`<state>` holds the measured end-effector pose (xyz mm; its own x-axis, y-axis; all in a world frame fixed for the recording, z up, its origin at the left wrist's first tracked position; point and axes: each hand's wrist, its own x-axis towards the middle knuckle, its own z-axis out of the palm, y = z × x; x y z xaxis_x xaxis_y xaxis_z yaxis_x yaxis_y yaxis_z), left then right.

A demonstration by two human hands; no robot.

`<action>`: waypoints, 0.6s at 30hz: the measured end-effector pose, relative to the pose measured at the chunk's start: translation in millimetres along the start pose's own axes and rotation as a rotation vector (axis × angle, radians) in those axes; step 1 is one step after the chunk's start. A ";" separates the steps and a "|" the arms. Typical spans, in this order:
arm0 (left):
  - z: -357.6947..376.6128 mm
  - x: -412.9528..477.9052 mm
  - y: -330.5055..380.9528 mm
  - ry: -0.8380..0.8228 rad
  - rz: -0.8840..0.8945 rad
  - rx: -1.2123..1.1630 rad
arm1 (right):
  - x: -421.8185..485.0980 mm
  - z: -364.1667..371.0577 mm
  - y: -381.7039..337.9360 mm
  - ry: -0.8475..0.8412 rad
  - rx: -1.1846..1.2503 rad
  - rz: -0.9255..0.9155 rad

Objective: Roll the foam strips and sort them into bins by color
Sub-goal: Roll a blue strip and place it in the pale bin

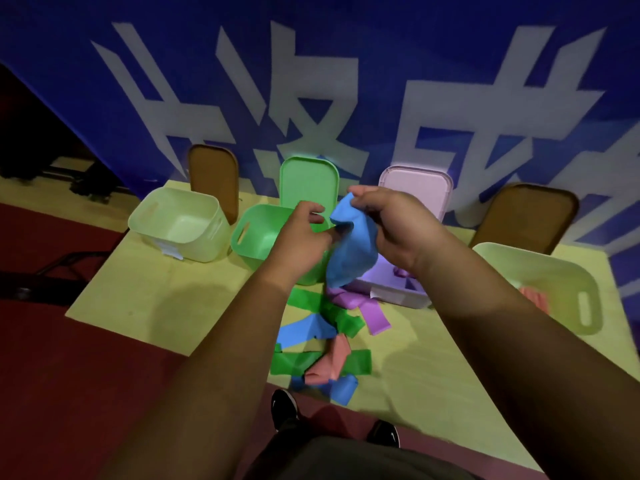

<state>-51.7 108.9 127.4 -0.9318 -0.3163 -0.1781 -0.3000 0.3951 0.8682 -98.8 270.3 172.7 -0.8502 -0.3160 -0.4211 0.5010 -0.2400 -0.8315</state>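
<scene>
A blue foam strip [349, 247] hangs bunched in the air above the table. My right hand [391, 226] grips its top edge, and my left hand [304, 233] pinches its left side with thumb and fingers. Below lies a loose pile of green strips [308, 363], blue strips [304, 332], purple strips [375, 317] and a pink strip [332, 362]. Behind stand a pale yellow bin [180, 226], a green bin [256, 237], a purple bin [398, 289] with a purple strip inside, and a pale green bin [561, 285] holding a pink strip [535, 297].
The yellow table [166, 306] sits on red carpet. Lids lean on the blue banner behind the bins: brown [213, 178], green [308, 181], pink [415, 185], brown [523, 220]. My shoes [284, 408] show at the table's near edge.
</scene>
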 end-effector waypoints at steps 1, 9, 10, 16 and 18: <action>5.4 2.0 8.3 -0.036 0.046 0.002 | -4.7 -2.8 -9.2 -0.003 -0.007 -0.024; 26.3 10.9 56.0 -0.004 0.120 -0.121 | -43.8 -33.7 -69.1 0.046 -0.099 -0.238; 26.8 10.9 63.0 0.015 0.125 -0.148 | -48.5 -37.3 -74.3 0.049 -0.103 -0.256; 26.5 6.5 109.0 -0.104 0.246 -0.136 | -60.4 -53.1 -92.5 0.111 -0.198 -0.376; 20.5 0.9 126.7 -0.167 0.334 -0.147 | -60.9 -56.6 -97.8 0.145 -0.226 -0.424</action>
<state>-94.7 176.3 227.7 -0.9971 -0.0423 0.0628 0.0459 0.3208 0.9460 -105.1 364.9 259.1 -0.9931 -0.0991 -0.0620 0.0729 -0.1100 -0.9913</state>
